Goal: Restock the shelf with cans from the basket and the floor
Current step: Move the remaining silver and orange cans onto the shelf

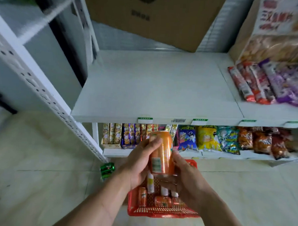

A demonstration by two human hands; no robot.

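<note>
- An orange soda can (pixel 161 152) is held upright above the red plastic basket (pixel 162 212), in front of the lower shelf of snack bags (pixel 207 138).
- It is gripped by the left hand (pixel 139 163), fingers curled round its side.
- Its base is cupped by the right hand (pixel 186 179), fingers bent beneath.
- More orange and white cans (pixel 163 201) lie in the basket.
- A green can (pixel 107 169) lies on the tiled floor (pixel 49 159) beside the basket.
- The white shelf board (pixel 156 89) above is bare in the middle.
</note>
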